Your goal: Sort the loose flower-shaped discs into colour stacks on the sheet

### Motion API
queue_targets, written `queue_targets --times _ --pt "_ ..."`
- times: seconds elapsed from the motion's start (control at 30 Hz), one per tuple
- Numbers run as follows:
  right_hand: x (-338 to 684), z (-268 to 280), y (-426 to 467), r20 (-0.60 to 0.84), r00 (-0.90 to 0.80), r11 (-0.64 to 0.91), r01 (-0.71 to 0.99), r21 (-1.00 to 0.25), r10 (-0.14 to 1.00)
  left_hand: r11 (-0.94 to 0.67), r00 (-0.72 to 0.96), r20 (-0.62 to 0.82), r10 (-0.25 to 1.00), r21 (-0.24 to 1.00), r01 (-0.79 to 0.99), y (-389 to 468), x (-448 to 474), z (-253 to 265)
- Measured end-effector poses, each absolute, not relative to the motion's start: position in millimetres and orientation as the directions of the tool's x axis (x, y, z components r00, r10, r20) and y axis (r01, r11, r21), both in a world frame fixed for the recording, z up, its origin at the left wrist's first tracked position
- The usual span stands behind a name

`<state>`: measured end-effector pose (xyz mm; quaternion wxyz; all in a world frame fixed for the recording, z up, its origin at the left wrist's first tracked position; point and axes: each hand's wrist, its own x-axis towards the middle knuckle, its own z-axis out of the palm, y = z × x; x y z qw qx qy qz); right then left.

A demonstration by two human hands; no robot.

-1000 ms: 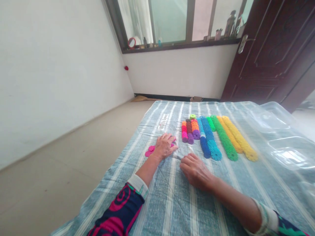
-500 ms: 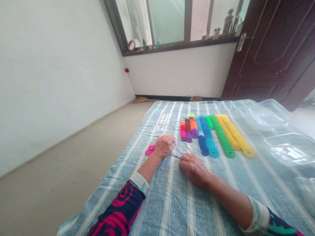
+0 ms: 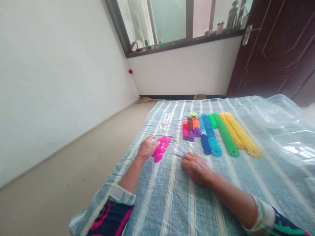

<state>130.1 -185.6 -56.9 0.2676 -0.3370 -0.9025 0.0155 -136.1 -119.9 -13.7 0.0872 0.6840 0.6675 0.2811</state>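
Note:
Several bright pink discs with notched edges [image 3: 162, 149] lie in a loose, partly overlapping patch on the striped cloth [image 3: 167, 203]. At the patch's left edge is my left hand [image 3: 147, 148], its thumb and forefinger spread apart and the thumb over the discs. To the right of the patch, my right hand [image 3: 195, 167] rests on the cloth with curled fingers; whatever they may hold is hidden. Beyond it lie rows of stacked discs: a short red and pink row [image 3: 185, 130], blue rows [image 3: 213, 136], a long green row [image 3: 225, 136] and yellow rows [image 3: 243, 136].
Two clear plastic containers, one farther back [image 3: 278, 111] and one nearer [image 3: 294, 147], stand on the right of the cloth. Printed lettering [image 3: 165, 121] shows beyond the pink discs. A wall [image 3: 61, 82], a windowsill [image 3: 182, 45] and a dark door [image 3: 278, 52] surround the area.
My left hand has moved left and its fingers have spread, uncovering more pink discs. My right hand stays at about the same place on the cloth. The view has shifted slightly.

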Motion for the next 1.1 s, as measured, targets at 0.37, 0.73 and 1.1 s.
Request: queue_targets --times 0.37,0.73,1.1 --pt "132.5 -57.2 -186.3 0.456 -0.633 0.772 0.584 -0.249 0.626 -0.285 0.115 0.357 0.927 0.47 0.836 -159.3 -107.1 -34.7" --pt "131.6 -56.9 -187.1 0.473 -0.622 0.771 0.59 -0.241 0.624 -0.141 0.035 0.31 0.95 0.329 0.934 -116.1 -77.1 -31.4" --pt "131.5 -56.4 -186.9 0.466 -0.633 0.774 0.594 -0.219 0.618 -0.143 0.063 0.331 0.942 0.224 0.964 -97.8 -63.0 -36.6"
